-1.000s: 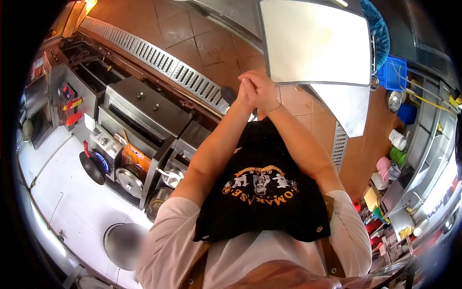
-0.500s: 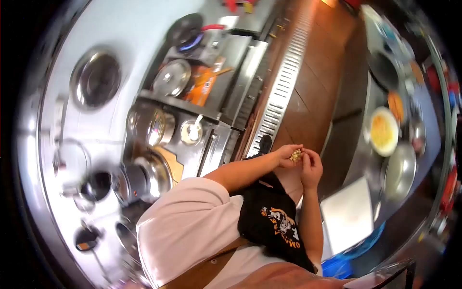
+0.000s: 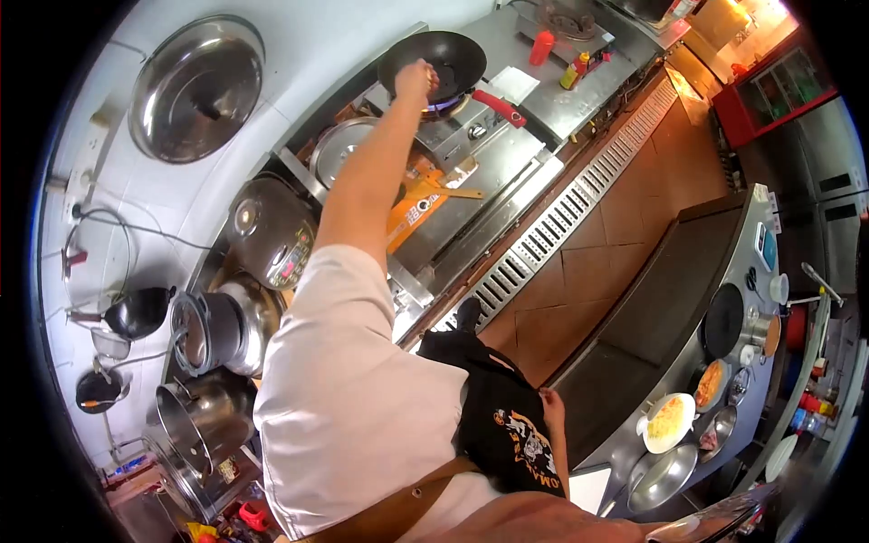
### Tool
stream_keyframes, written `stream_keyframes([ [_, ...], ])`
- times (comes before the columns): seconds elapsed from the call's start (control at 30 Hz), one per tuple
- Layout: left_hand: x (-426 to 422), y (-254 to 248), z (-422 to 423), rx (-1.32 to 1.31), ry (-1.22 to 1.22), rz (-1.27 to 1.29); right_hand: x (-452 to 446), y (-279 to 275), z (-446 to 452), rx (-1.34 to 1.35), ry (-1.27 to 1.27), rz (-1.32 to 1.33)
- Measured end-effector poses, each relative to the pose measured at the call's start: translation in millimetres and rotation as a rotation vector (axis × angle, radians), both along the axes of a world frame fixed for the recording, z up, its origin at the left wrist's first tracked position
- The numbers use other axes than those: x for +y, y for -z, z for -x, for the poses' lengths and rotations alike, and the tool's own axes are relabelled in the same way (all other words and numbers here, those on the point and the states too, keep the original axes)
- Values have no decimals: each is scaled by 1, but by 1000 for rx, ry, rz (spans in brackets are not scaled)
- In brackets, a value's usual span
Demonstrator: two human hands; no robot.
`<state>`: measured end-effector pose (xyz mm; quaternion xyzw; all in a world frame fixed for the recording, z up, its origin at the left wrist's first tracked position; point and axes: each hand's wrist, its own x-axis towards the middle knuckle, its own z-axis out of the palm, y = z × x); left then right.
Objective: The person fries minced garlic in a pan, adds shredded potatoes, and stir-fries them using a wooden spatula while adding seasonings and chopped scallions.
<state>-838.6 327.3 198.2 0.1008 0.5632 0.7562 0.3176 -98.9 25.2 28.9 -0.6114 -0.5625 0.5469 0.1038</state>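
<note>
My left hand (image 3: 416,83) is stretched out over a black wok (image 3: 462,56). Its fingers are curled closed, and what they hold, if anything, is hidden. The wok has a red handle (image 3: 500,107) and sits on a burner with a blue flame (image 3: 445,109) under its near side. Down beside the black apron (image 3: 507,412) is my right hand (image 3: 552,407), partly in view; its fingers are mostly hidden.
A metal lid (image 3: 344,145) and an orange packet (image 3: 409,213) lie by the stove. Red (image 3: 541,47) and yellow (image 3: 575,71) bottles stand beyond it. Across the floor grate (image 3: 543,231), the opposite counter holds a white dish of yellow food (image 3: 668,423) and a metal bowl (image 3: 663,475).
Both hands were together in front of the apron, the left holding small pale chopped pieces. My left hand has reached out over the wok; my right has dropped beside the apron. The view has turned.
</note>
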Motion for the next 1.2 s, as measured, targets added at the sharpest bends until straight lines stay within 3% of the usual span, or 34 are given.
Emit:
stream_keyframes([
  [0.03,19,27,43,375,-22,117,-2,6,-6,-71,-101,-9],
  [0.17,46,21,73,611,-69,268,0,-25,-7,-89,106,112],
  [0.27,47,-38,58,692,-216,304,13,-48,-6,-97,206,169],
  [0.33,50,-85,47,843,-350,419,23,-46,-5,-101,219,174],
  [0.37,56,-76,65,1054,-399,358,25,-44,-8,-105,238,175],
  [0.4,57,-73,69,1181,-374,339,29,-31,-15,-70,215,180],
  [0.43,60,-70,73,1308,-352,316,20,19,-44,-207,91,67],
  [0.5,58,-38,70,1184,79,809,39,-7,-12,-173,-2,-104],
  [0.53,60,-16,88,1238,242,981,59,-50,15,-206,56,15],
  [0.57,62,5,103,1303,419,1131,65,-51,12,-261,-8,-10],
  [0.63,69,35,129,1403,187,795,83,-70,15,-260,68,-80],
  [0.67,65,6,86,1585,50,774,90,-76,17,-222,101,-86],
  [0.73,60,-29,8,1340,34,618,100,-64,6,-179,133,-99],
  [0.8,72,19,-5,568,416,-140,112,-57,-3,-153,149,-146],
  [0.87,9,-71,-201,1401,328,554,129,-58,-11,-95,118,-139],
  [0.9,8,-5,-197,1005,339,467,139,-52,-15,-95,94,-28],
  [0.93,-5,6,-231,1291,375,650,142,-27,-25,-73,73,-35],
  [0.97,-6,107,-217,1126,517,378,150,-22,-31,-50,33,-37],
  [1.0,-26,101,-265,399,588,338,155,-30,-31,-87,-17,-64],
  [1.03,-36,143,-289,140,456,373,161,-21,-36,-85,-49,-43],
  [1.13,-42,182,-312,-451,184,687,175,-25,-41,-105,-168,-37],
  [1.2,-33,205,-308,-615,-11,640,185,-25,-53,-81,-209,17],
])
